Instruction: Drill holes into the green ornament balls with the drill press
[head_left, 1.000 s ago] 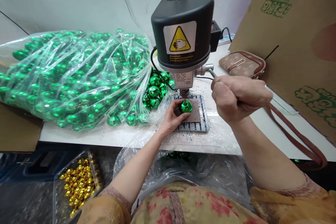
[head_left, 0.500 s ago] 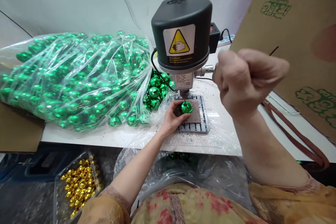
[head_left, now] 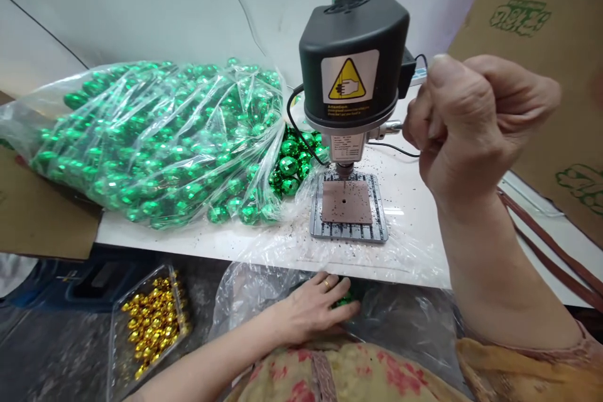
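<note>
My right hand (head_left: 475, 113) is closed in a fist around the feed handle (head_left: 392, 128) of a small black drill press (head_left: 353, 63); most of the handle is hidden behind the fingers. Below the chuck and thin bit (head_left: 345, 169), a brown square pad (head_left: 346, 202) with a small dark hole lies on the slotted grey base (head_left: 348, 235). My left hand (head_left: 320, 308) is down in front of the table edge, over a clear plastic bag (head_left: 254, 282). Its fingers are spread, with a green faceted ball (head_left: 347, 298) showing under them; the thumb is hidden.
A large clear bag of green faceted balls (head_left: 174, 144) covers the table's left side, with loose balls (head_left: 288, 166) at its mouth. A clear bin of gold balls (head_left: 155, 326) stands lower left. Cardboard (head_left: 556, 75) rises at right beside a brown strap (head_left: 551, 251). Dark shavings litter the table.
My left hand has moved from the drill base down to the bag before the table, and the green ball is gone from the pad. My right hand stays on the handle. The view has shifted.
</note>
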`<action>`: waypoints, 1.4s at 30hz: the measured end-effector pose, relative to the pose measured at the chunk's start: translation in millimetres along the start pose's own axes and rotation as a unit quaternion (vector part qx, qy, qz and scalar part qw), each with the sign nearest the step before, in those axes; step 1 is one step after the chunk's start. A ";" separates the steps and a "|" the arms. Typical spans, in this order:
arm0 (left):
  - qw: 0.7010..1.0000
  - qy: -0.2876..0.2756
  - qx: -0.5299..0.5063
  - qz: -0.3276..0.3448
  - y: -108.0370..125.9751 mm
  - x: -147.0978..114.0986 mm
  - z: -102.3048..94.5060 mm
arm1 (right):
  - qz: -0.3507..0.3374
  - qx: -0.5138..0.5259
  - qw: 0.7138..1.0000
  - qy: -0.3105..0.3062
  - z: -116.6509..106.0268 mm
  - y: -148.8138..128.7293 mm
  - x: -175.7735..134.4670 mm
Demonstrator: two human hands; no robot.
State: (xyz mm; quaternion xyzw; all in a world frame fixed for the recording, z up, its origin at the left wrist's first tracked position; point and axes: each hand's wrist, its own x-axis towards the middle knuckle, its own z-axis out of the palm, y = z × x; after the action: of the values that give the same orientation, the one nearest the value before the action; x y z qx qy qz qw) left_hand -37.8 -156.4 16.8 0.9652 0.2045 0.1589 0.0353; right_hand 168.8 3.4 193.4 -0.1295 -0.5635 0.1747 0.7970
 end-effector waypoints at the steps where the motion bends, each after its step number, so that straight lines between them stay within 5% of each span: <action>1: 1.000 0.030 -0.001 -0.002 -6.5 -1.8 -0.7 | 0.003 -0.008 1.000 0.001 0.1 -1.1 -0.4; 3: 0.990 0.132 -0.008 -0.053 -28.9 0.0 -6.4 | 0.014 -0.033 0.999 0.004 0.5 -3.4 -1.5; 6: 0.944 0.236 0.046 -0.225 -80.9 12.0 -23.3 | 0.020 -0.061 0.998 0.012 0.9 -4.7 -3.1; 8: 0.910 0.213 0.097 -0.342 -118.9 21.6 -34.2 | 0.004 -0.057 0.998 0.015 0.6 -3.8 -3.5; 10: 0.893 0.133 0.134 -0.409 -150.5 29.4 -40.1 | -0.004 -0.050 0.999 0.014 -0.2 -2.3 -3.6; 14: 0.886 0.012 0.141 -0.442 -181.3 35.9 -37.7 | 0.002 -0.041 0.999 0.002 -1.8 -1.0 -3.7; 16: 0.885 0.046 0.112 -0.449 -184.0 34.4 -36.3 | -0.004 -0.037 0.999 -0.002 -1.7 -1.3 -4.0; 19: 0.863 0.195 -0.012 -0.465 -180.1 30.0 -40.7 | -0.010 -0.033 0.999 0.000 -0.9 -1.5 -4.7; 21: 0.828 0.291 -0.144 -0.457 -172.7 28.9 -47.0 | -0.008 -0.032 0.999 0.002 -0.8 -1.1 -4.9; 24: 0.761 0.357 -0.346 -0.417 -155.0 34.4 -55.9 | -0.010 -0.032 0.999 0.005 -1.6 0.1 -4.9; 30: 0.597 0.380 -0.594 -0.383 -121.6 59.5 -55.3 | -0.003 -0.019 1.000 0.003 -1.8 -1.3 -5.8; 36: 0.445 0.322 -0.732 -0.403 -108.7 71.9 -41.5 | 0.001 -0.011 1.000 -0.011 -1.7 -2.7 -7.4; 39: 0.422 0.317 -0.740 -0.418 -106.5 74.4 -34.0 | 0.001 -0.011 1.000 -0.015 -2.4 -3.0 -7.8; 42: 0.470 0.359 -0.689 -0.420 -108.3 76.9 -25.7 | 0.002 -0.018 1.000 -0.014 -2.1 -4.4 -8.3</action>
State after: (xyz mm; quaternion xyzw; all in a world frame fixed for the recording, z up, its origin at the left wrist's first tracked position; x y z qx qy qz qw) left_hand -21.0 -26.1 49.2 0.2861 0.4048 0.5469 0.6747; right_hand 168.8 -4.2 187.5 -0.1425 -0.5776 0.1682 0.7860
